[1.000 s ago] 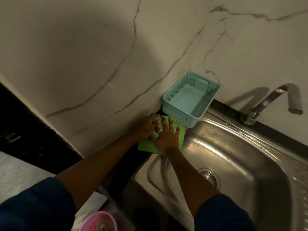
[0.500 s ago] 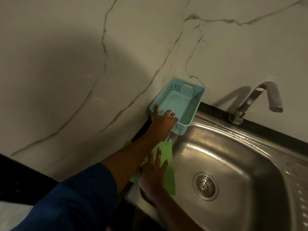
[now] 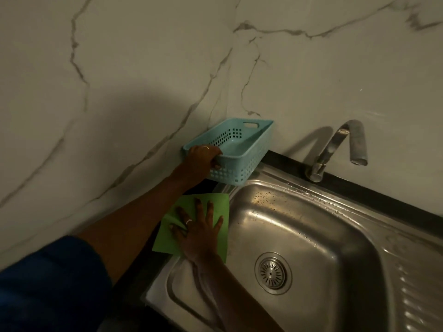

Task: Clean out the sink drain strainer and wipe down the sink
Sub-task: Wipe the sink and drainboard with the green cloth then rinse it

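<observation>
Plainly the risk sits with the basket (image 3: 239, 149): gripped by one near corner only, at the far-left corner of the sink (image 3: 299, 226), it could tip or slide into the basin if the left hand (image 3: 201, 159) lifts it unevenly. The cloth (image 3: 215, 202) might also bunch under a hard push, leaving the sink's left rim streaked. The left arm reaches out long, fingers curled over the basket's rim. The right hand (image 3: 199, 233) lies flat on the green cloth on that rim, fingers spread straight, pressing. The strainer (image 3: 273, 273) sits seated in the sink's drain, untouched.
</observation>
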